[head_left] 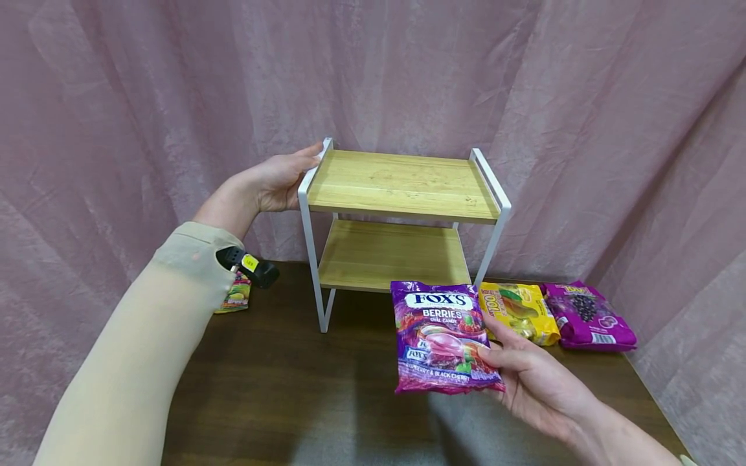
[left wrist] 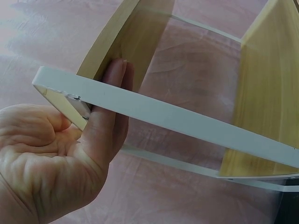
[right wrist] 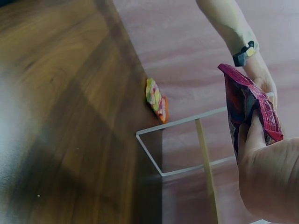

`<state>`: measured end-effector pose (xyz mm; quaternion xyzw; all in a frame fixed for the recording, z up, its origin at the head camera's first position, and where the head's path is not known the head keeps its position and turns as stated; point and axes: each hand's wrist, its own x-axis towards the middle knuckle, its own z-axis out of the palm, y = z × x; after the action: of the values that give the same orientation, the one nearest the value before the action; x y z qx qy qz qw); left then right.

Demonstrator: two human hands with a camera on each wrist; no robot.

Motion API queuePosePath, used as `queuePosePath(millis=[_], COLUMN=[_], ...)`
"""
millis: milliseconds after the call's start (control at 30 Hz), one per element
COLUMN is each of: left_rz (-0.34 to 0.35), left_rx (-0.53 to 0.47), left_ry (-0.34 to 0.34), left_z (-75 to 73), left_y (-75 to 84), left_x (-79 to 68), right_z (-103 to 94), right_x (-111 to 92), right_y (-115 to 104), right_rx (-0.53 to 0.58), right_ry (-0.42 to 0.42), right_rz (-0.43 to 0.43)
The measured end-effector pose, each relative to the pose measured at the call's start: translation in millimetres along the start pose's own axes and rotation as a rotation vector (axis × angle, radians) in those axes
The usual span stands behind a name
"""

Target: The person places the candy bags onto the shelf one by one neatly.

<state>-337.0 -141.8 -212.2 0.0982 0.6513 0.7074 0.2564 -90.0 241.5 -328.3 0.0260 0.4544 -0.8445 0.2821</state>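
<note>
Gripping shelf (left hand), candy bag (right hand)

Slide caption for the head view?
Left grip on the white shelf frame, right grip holding a Fox's Berries candy bag.

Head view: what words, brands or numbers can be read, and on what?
"FOX'S": berry candy bag, large at top, smaller below.
"BERRIES": same bag.
"OVAL CANDY": same bag.
"RASPBERRY & BLACK CHERRY": same bag.
"100": yellow bag.
"100": purple bag.
Too small or blurred: remaining print, yellow wrist label, multicolored bag beside the left sleeve.
</note>
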Motion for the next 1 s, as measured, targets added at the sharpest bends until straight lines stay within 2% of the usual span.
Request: queuePosePath(millis=[100, 467, 867, 1000], left_rz=[0.001, -0.001, 0.004, 0.009], left_rx=[0.002, -0.011, -0.003, 0.005], left_ry=[-0.001, -0.004, -0.009, -0.008], left_z=[-0.3, -1.0, -1.9, -1.6], left_y=[0.3, 0.4, 0.0, 0.2], left_x=[0.0, 1.4, 2.3, 1.3], right_z=[3.4, 17.3, 25.1, 26.1], right_x=[-1.8, -6.8, -8.2, -6.1], right_y=[-3.2, -15.7, -27.1, -28.7], right_rx=[-0.006, -0.013, -0.042, -0.058], right_ry=[0.002, 0.095, 0.083, 0.052], right_rz=[-0.01, -0.009, -0.03, -0.063])
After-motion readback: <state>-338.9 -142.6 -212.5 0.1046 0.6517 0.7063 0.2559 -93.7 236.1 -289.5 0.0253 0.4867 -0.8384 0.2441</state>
